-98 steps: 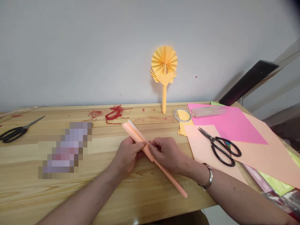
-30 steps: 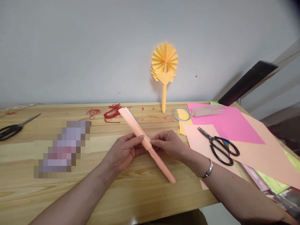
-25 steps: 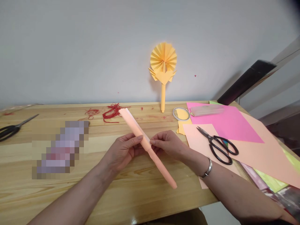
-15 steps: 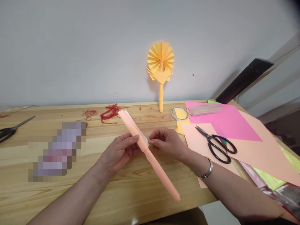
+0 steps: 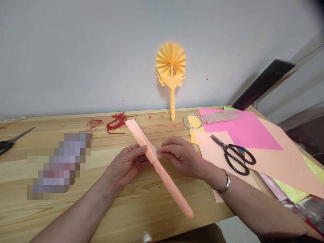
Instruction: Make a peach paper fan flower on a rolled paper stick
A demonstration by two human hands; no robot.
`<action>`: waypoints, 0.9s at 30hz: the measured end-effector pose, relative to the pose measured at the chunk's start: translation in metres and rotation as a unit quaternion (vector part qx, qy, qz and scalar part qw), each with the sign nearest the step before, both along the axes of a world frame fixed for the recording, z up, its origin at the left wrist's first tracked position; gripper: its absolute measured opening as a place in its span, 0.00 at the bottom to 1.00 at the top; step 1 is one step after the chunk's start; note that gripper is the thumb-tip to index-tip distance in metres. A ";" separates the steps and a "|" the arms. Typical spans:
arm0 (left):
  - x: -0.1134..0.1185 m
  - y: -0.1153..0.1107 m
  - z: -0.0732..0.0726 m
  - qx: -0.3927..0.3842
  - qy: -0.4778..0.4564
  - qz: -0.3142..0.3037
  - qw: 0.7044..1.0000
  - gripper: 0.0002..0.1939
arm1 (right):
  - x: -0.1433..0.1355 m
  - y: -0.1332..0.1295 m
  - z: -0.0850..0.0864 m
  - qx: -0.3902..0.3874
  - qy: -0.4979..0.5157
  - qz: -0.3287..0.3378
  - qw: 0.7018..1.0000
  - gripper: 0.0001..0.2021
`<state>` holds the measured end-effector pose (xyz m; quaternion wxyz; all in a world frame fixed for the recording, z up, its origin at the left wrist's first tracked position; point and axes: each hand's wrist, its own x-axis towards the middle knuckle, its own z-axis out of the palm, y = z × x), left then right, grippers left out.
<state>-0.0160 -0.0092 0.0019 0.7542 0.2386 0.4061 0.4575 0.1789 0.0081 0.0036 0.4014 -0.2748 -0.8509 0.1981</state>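
Note:
A salmon-coloured rolled paper tube point(image 5: 173, 189) slants across the middle of the view, its upper part wrapped in a wider piece of the same paper. My left hand point(image 5: 128, 163) grips this wider wrap, thumb on top and fingers behind. Along the wrap's right edge runs a white tape strip point(image 5: 145, 136). At the strip's lower end, thumb and forefinger of my right hand point(image 5: 181, 157) are pinched together on it. A silver bracelet is on my right wrist.
A yellow paper fan point(image 5: 172, 64) stands against the wall. To the right are a tape roll point(image 5: 193, 121), black-handled scissors point(image 5: 235, 153) and pink paper point(image 5: 243, 131). Red string point(image 5: 117, 123), another pair of scissors point(image 5: 12, 141) and a blurred-out object point(image 5: 60, 165) lie left.
My right fingertips have shifted slightly left onto the end of the white strip, where they now pinch. The left hand keeps its hold on the tube. The view has moved slightly.

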 end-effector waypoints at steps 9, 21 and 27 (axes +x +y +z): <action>0.001 0.000 -0.001 0.018 -0.014 -0.001 1.000 0.03 | 0.002 -0.002 0.004 0.079 -0.072 -0.008 0.994 0.07; 0.002 0.000 0.001 0.028 -0.016 0.000 0.999 0.04 | 0.001 -0.003 0.004 0.083 -0.068 -0.039 0.993 0.07; 0.001 0.000 0.000 0.037 -0.014 -0.002 0.999 0.04 | 0.001 -0.003 0.002 0.083 -0.061 -0.039 0.994 0.07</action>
